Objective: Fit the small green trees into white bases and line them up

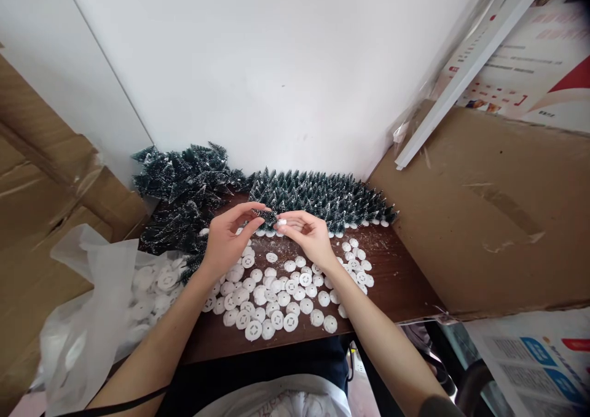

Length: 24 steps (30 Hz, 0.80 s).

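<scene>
Near the middle of the dark brown table, my left hand (235, 232) pinches a small green bristle tree (266, 219) between thumb and fingers. Against the tree's right end, my right hand (306, 232) grips a small white base (281, 222), partly covered by its fingers. Behind both hands stand rows of small snow-tipped trees (313, 195) on white bases. Many loose white round discs (290, 321) lie scattered on the table in front. A pile of loose trees (184, 174) without visible bases lies at the back left.
A translucent plastic bag (157, 281) of white discs sits at the left. Cardboard (50, 177) borders the left, and a large cardboard box (483, 214) borders the right. A white wall (276, 72) rises behind the table (391, 281).
</scene>
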Tool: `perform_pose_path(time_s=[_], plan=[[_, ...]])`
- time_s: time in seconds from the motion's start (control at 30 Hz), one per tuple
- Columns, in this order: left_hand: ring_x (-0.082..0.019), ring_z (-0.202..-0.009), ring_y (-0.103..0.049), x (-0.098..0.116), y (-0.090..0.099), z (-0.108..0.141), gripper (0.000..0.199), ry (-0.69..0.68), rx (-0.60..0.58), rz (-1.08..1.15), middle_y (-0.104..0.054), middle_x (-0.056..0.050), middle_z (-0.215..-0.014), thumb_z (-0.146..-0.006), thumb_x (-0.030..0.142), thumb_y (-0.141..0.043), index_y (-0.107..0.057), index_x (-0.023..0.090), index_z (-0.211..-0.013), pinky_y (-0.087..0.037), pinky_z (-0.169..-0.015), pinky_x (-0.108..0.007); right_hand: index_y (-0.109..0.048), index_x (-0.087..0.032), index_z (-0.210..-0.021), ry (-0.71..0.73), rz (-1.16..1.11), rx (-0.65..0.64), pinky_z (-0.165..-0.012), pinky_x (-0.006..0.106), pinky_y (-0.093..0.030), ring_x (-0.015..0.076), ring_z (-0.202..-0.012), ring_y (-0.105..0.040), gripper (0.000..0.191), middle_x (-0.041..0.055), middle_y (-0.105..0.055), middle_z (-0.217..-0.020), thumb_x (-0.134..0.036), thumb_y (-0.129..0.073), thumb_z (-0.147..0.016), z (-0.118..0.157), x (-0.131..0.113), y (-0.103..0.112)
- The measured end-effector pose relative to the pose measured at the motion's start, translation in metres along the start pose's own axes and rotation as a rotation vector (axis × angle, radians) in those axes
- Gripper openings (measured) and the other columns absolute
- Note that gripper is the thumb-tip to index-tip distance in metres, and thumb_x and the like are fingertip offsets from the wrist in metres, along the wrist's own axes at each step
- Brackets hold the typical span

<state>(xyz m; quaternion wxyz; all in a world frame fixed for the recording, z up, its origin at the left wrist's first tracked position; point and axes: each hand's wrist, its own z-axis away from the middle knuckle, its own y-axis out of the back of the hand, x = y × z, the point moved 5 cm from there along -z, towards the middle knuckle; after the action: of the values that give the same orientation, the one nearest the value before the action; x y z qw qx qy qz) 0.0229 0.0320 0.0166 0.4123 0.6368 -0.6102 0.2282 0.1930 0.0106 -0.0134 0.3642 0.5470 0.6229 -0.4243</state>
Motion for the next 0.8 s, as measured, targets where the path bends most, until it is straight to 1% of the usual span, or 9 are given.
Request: perform_pose_path(time_s=[0.2, 0.4, 0.63, 0.8], plan=[[-0.016, -0.085, -0.068, -0.0002, 0.0008, -0.0001, 0.015, -0.002, 0.001, -0.025, -0.073, -0.002, -0.1, -0.087, 0.025, -0.065, -0.07, 0.022, -0.1, -0.057, -0.079, -0.028, -0.074, -0.025, -0.094, -0.015, 0.001, 0.0, -0.087, 0.039, -0.059, 0.0169, -0.082, -0.073, 0.02, 0.0025, -0.077, -0.092, -0.027, -0.078, -0.074, 0.0005, -0.0005, -0.0004], [-0.016, -0.088, -0.069, -0.0007, 0.0009, -0.0001, 0.016, -0.005, -0.001, -0.006, -0.074, -0.003, -0.101, -0.087, 0.025, -0.065, -0.07, 0.022, -0.101, -0.057, -0.083, -0.029, -0.074, -0.025, -0.094, -0.004, -0.019, -0.002, -0.085, 0.038, -0.059, 0.0163, -0.082, -0.073, 0.019, 0.0033, -0.076, -0.099, -0.028, -0.077, -0.075, 0.0, 0.0002, 0.0008], [-0.019, -0.096, -0.069, -0.0011, -0.0014, 0.0008, 0.017, -0.008, -0.021, -0.007, -0.073, -0.005, -0.103, -0.087, 0.027, -0.063, -0.07, 0.021, -0.101, -0.057, -0.088, -0.033, -0.074, -0.024, -0.093, -0.033, 0.03, 0.001, -0.086, 0.038, -0.059, 0.0164, -0.079, -0.072, 0.024, 0.0023, -0.076, -0.086, -0.035, -0.08, -0.073, 0.0001, 0.0004, -0.0001], [-0.021, -0.094, -0.069, -0.0003, -0.0032, 0.0012, 0.019, 0.001, -0.041, -0.025, -0.074, -0.006, -0.103, -0.087, 0.029, -0.062, -0.069, 0.02, -0.102, -0.058, -0.086, -0.035, -0.074, -0.024, -0.095, -0.027, 0.055, 0.0, -0.085, 0.039, -0.06, 0.0174, -0.08, -0.073, 0.026, 0.0019, -0.076, -0.083, -0.035, -0.08, -0.073, 0.0009, 0.0004, 0.0009]])
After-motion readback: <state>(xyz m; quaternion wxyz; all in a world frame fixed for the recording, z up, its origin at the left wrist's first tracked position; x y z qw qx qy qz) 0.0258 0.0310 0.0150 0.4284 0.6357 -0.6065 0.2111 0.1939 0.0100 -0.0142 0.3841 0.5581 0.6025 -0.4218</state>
